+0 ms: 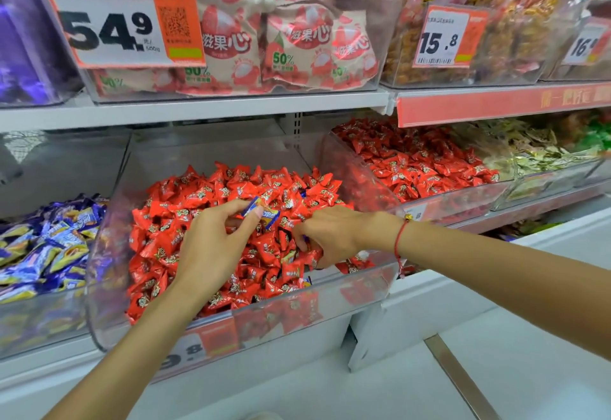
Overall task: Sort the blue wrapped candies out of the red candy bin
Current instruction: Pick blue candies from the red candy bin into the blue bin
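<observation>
Far left, at my nine o'clock, sits the blue candy bin (43,251), heaped with blue and yellow wrappers, which I judge is where the strays belong. Moving in, my left hand (211,247) hovers over the red candy bin (231,317), thumb and fingertips pinching one blue wrapped candy (262,215) lifted just above the red pile (238,241). It sits at about twelve o'clock from my palm. I reckon it weighs next to nothing: a small hard centre in crinkly, slick foil, so a light pinch across the body beats tugging a twisted end, which could slip or tear. Further right, at three o'clock from that candy, my right hand (325,237) is down among the red sweets, fingers curled into the heap. A fleck of blue shows at its fingertips, but I cannot tell whether it actually grips anything. Another blue wrapper (306,281) peeks out near the bin's front wall, at six o'clock from that hand.
</observation>
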`<state>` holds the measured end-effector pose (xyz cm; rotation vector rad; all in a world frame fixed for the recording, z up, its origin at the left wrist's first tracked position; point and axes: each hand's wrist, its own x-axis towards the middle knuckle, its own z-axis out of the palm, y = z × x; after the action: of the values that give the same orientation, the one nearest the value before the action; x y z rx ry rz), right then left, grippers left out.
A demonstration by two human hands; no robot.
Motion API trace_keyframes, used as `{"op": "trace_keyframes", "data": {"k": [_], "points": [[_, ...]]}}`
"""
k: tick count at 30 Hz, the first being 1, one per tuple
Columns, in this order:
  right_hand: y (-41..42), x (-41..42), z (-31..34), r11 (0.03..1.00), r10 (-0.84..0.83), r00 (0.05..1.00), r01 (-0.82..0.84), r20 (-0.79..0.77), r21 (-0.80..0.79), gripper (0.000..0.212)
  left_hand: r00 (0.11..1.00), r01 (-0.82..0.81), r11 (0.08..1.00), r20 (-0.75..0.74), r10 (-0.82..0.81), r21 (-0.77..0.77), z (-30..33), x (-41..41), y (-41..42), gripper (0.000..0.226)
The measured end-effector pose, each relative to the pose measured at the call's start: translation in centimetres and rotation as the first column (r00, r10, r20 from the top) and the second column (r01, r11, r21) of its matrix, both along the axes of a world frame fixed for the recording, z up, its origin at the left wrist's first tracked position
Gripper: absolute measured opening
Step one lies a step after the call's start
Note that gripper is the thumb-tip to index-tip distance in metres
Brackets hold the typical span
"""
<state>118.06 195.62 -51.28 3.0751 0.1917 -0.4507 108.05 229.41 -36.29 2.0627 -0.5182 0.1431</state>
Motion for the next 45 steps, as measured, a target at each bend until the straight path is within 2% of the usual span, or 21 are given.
{"op": "trace_keyframes", "data": {"k": [1,3,5,7,11,12,14,15,17,19,22,27,31,33,34,35,37,39,42,45], "points": [[3.8,-2.2,4.6,0.999,0.035,0.997,-0.038,-0.071,-0.035,0.049,1.000,0.004,1.000,-0.018,-0.004,-0.009,0.0,0.0,0.0,0.025],[11.3,-9.0,15.1,0.990,0.132,0.991,-0.131,0.020,-0.055,0.025,0.999,0.006,1.000,-0.039,-0.006,-0.018,0.0,0.1,0.0,0.024],[12.4,-11.4,18.5,0.985,0.166,0.985,-0.164,0.047,-0.048,0.026,0.998,0.008,1.000,-0.060,-0.010,-0.031,0.0,0.1,0.0,0.018],[12.3,-12.4,19.0,0.993,0.117,0.993,-0.117,0.021,0.032,0.025,0.998,0.010,0.999,-0.069,-0.012,-0.039,0.0,0.1,0.0,0.014],[12.1,-12.5,19.1,0.956,-0.001,0.973,-0.067,0.232,0.286,0.017,0.995,0.013,0.998,-0.098,-0.018,-0.053,0.0,0.1,0.1,0.023],[11.9,-12.5,19.2,0.948,-0.023,0.958,-0.069,0.285,0.309,0.016,0.995,0.012,0.999,-0.098,-0.017,-0.052,-0.1,0.1,0.2,0.022],[12.0,-12.8,19.3,0.964,-0.007,0.943,-0.082,0.332,0.252,0.015,0.996,0.016,0.999,-0.090,-0.020,-0.043,-0.1,0.0,0.2,0.014],[12.2,-12.9,19.2,0.971,0.029,0.958,-0.095,0.287,0.220,0.013,0.996,0.020,0.999,-0.086,-0.024,-0.041,-0.1,0.0,0.2,0.012],[12.8,-13.3,19.0,0.975,0.117,0.991,-0.127,0.062,0.182,0.006,0.996,0.023,0.999,-0.085,-0.027,-0.047,-0.2,0.0,0.2,0.011],[13.1,-13.4,18.6,0.983,0.169,0.981,-0.161,-0.096,0.090,0.016,0.996,0.021,0.999,-0.087,-0.025,-0.045,-0.2,-0.1,0.3,0.011],[13.4,-13.3,17.8,0.973,0.213,0.970,-0.220,-0.115,-0.061,0.028,0.994,0.032,0.997,-0.105,-0.039,-0.071,-0.2,-0.1,0.2,0.014],[13.9,-12.8,17.0,0.962,0.226,0.962,-0.245,-0.155,-0.121,0.025,0.988,0.019,0.984,-0.147,-0.045,-0.177,-0.1,0.0,0.2,0.015],[12.9,-13.1,19.1,0.995,0.050,0.992,-0.039,-0.119,0.093,0.018,0.987,0.019,0.981,-0.155,-0.050,-0.194,0.3,-0.2,0.1,0.021],[12.6,-13.6,20.2,0.949,-0.018,1.000,0.024,-0.022,0.316,0.017,0.986,0.033,0.980,-0.153,-0.064,-0.196,0.3,-0.2,0.0,0.017],[12.9,-13.9,20.6,0.876,-0.059,0.998,0.041,0.022,0.480,0.019,0.985,0.039,0.980,-0.160,-0.071,-0.194,0.3,-0.3,0.0,0.019],[13.6,-14.2,20.8,0.765,-0.122,0.991,0.064,0.046,0.641,0.024,0.982,0.048,0.981,-0.168,-0.081,-0.190,0.3,-0.3,-0.1,0.024],[15.2,-14.5,20.6,0.571,-0.255,0.963,0.073,0.091,0.818,0.034,0.978,0.067,0.981,-0.182,-0.100,-0.181,0.2,-0.3,-0.1,0.027],[16.9,-14.1,20.0,0.549,-0.324,0.925,0.014,0.197,0.836,0.030,0.974,0.068,0.968,-0.193,-0.117,-0.243,0.5,-0.5,-0.1,0.024],[18.3,-13.4,19.2,0.546,-0.343,0.890,-0.073,0.302,0.835,0.025,0.968,0.065,0.942,-0.210,-0.140,-0.329,1.1,-1.2,-0.3,0.021],[18.1,-13.4,19.2,0.416,-0.293,0.936,-0.059,0.196,0.907,0.026,0.977,0.111,0.937,-0.135,-0.163,-0.332,0.9,-1.3,-0.4,0.008]]}}
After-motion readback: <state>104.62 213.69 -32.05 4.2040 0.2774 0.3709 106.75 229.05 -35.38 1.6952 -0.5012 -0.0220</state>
